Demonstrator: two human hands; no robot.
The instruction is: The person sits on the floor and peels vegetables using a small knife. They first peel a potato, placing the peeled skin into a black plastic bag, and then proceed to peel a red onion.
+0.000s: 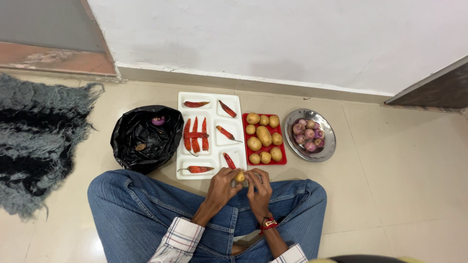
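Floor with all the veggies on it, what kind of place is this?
Probably a room in a home. The person sits cross-legged on a tiled floor by a white wall, with a shaggy rug beside them and trays of chillies, potatoes and onions.

Floor (390, 160) layout, left to right: rug (34, 141), bag (141, 139), compartment tray (209, 100) of chillies (195, 135), small tray (245, 146) of potatoes (263, 135), bowl (329, 146) of onions (308, 136). Wall (273, 39) behind; both hands (241, 187) before the trays.
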